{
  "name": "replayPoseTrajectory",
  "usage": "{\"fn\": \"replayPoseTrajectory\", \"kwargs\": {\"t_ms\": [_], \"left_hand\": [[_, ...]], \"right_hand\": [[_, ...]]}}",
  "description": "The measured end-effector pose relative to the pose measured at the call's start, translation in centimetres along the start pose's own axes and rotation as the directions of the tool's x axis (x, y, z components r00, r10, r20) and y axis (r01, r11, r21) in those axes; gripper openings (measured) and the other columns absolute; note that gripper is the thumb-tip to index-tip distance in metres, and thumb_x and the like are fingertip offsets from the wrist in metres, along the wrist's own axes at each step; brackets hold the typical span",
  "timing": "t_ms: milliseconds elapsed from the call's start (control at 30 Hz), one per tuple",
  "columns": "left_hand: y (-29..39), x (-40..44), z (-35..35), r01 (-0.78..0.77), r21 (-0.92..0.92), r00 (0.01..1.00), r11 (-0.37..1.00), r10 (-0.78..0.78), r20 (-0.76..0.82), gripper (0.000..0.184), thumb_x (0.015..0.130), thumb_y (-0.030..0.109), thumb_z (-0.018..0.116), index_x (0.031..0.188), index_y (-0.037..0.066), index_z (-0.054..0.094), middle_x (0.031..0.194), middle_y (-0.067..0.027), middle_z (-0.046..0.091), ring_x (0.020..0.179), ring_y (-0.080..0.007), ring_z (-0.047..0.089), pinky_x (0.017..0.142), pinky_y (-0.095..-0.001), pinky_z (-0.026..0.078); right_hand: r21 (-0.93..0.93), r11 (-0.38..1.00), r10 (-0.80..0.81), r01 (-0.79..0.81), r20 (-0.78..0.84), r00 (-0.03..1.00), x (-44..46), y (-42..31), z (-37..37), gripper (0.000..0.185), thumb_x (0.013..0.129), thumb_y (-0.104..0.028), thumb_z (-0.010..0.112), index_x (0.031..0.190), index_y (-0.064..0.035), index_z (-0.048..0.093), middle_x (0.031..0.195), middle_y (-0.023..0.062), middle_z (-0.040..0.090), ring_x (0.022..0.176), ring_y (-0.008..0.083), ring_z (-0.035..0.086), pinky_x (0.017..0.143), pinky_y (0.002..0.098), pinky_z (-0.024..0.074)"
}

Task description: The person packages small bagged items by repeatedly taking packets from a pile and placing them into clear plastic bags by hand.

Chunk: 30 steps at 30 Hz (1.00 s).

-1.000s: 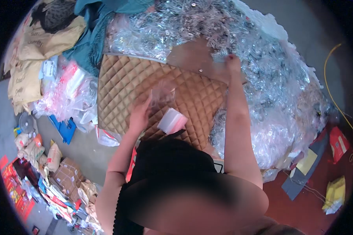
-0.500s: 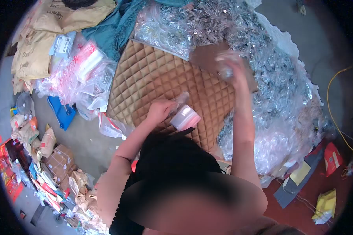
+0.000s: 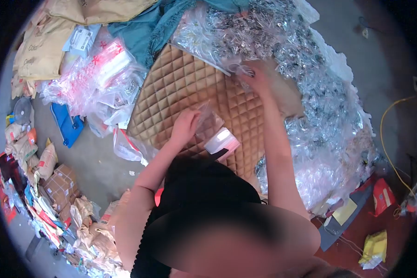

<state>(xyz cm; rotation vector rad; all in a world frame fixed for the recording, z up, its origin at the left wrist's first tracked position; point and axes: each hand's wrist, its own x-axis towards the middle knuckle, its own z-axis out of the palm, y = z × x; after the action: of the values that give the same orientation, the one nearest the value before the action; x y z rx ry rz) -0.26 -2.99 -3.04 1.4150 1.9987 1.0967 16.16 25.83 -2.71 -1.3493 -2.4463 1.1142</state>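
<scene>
My left hand [image 3: 185,125] is closed on the edge of a clear plastic bag [image 3: 210,121], which lies out over the brown quilted pad [image 3: 171,78]. Just below that bag is a stack of small clear bags [image 3: 223,140] with a pink tint and a black strip across it. My right hand [image 3: 256,78] reaches to the pad's far edge, its fingers closed round a clear plastic packet [image 3: 240,70]. What the packet contains is too small to make out. Brown cardboard [image 3: 282,88] lies beside the right hand.
A big heap of clear packets with small metal parts [image 3: 310,88] curves round the far and right sides. Plastic bags [image 3: 97,78], a blue dustpan-like object [image 3: 67,124] and a carton [image 3: 60,185] are at left. A yellow cable [image 3: 383,134] runs along the right floor.
My right hand has moved left toward the pad's far edge with the clear packet. In my left hand, the clear bag is spread flatter above the stack. The whole view has shifted slightly.
</scene>
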Motion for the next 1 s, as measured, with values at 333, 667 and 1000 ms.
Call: {"fn": "replayPoseTrajectory", "kwargs": {"t_ms": [333,667,1000], "left_hand": [[6.7,1.2,3.9,-0.454,-0.054,0.792,0.889,0.431,0.433,0.020,0.084,0.012,0.063,0.102,0.010,0.071,0.128,-0.0146,0.051,0.117,-0.0342,0.050,0.098,-0.0403,0.044],[10.7,-4.8,4.3,-0.477,-0.357,0.563,0.803,0.591,0.578,0.023,0.079,0.012,0.068,0.099,0.022,0.076,0.123,-0.0156,0.055,0.119,-0.0367,0.048,0.100,-0.0439,0.040],[11.1,-4.7,5.5,-0.473,-0.400,0.568,0.785,0.619,0.543,0.026,0.073,0.008,0.072,0.098,0.017,0.076,0.132,-0.0163,0.050,0.127,-0.0366,0.043,0.105,-0.0446,0.035]], "right_hand": [[-0.516,0.842,-0.015,0.159,0.273,0.962,-20.2,-6.7,-4.2,0.039,0.078,-0.029,0.070,0.113,-0.0111,0.066,0.090,0.0165,0.069,0.085,0.0319,0.067,0.072,0.0415,0.0521],[0.661,0.749,0.210,0.052,-0.310,0.927,-29.2,-4.5,-0.1,0.031,0.088,-0.019,0.066,0.114,-0.0023,0.059,0.105,0.0143,0.066,0.099,0.0223,0.064,0.088,0.0342,0.0491],[-0.169,0.983,-0.111,0.071,-0.240,0.964,-35.6,-6.3,-2.0,0.029,0.075,-0.013,0.066,0.104,-0.0099,0.064,0.106,0.0129,0.060,0.100,0.0324,0.060,0.082,0.0409,0.0505]]}}
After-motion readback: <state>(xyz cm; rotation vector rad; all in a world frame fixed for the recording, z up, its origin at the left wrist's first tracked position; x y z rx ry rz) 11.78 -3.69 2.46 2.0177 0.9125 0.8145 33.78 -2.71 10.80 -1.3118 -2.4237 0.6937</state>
